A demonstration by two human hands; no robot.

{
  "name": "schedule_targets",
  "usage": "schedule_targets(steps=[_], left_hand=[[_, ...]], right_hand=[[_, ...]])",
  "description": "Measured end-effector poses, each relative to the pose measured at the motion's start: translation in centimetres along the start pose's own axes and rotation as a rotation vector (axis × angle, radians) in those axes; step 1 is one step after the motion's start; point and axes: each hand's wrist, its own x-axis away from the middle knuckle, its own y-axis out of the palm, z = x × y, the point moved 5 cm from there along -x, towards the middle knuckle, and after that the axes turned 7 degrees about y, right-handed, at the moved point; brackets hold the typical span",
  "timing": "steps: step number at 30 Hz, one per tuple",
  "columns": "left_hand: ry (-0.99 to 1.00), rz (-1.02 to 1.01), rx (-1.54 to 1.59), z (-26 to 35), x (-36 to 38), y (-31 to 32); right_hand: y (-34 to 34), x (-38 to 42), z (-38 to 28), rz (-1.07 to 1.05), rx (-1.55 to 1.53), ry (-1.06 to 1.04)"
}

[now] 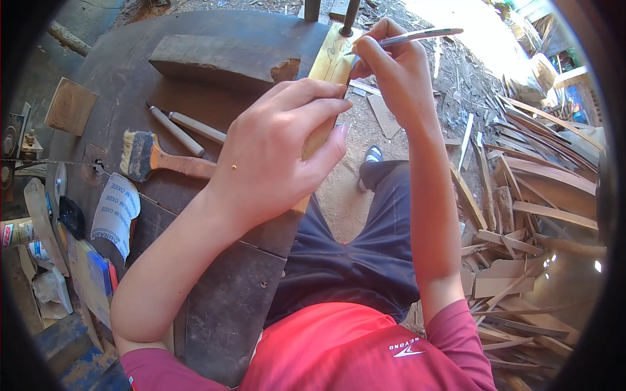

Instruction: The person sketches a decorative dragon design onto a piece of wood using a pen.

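A pale wooden strip lies along the right edge of the dark workbench, with thin curved lines drawn on its upper part. My left hand rests over the strip, fingers bent across it and thumb at its side, holding it. Closed around a pen, my right hand is at the strip's far end; the pen's tip is hidden by the fingers. A dark metal rod stands on the strip's far end. Left of my left hand lie a wood-handled brush and two slim pale tools.
A thick wooden block lies on the workbench. Farther left are a small wood square, a curled piece of abrasive paper and a blue object. Wood offcuts are heaped on the ground at right.
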Motion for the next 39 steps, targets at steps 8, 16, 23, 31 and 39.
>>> schedule_targets(steps=[8, 16, 23, 31, 39], left_hand=[[-0.005, -0.004, -0.001, 0.1, 0.0, 0.0], [-0.015, -0.005, 0.006, 0.1, 0.0, 0.0], [-0.003, -0.002, -0.005, 0.1, 0.0, 0.0], [-0.009, -0.002, 0.005, 0.1, 0.0, 0.0], [-0.013, -0.005, 0.004, 0.1, 0.0, 0.0]], right_hand=[[0.7, 0.9, -1.5, -0.015, 0.055, -0.027], [0.9, 0.8, -1.3, -0.008, 0.060, -0.103], [0.4, 0.6, -0.8, -0.047, 0.030, -0.011], [0.2, 0.1, -0.3, -0.023, 0.017, -0.007], [-0.1, -0.1, -0.5, 0.008, 0.046, -0.008]])
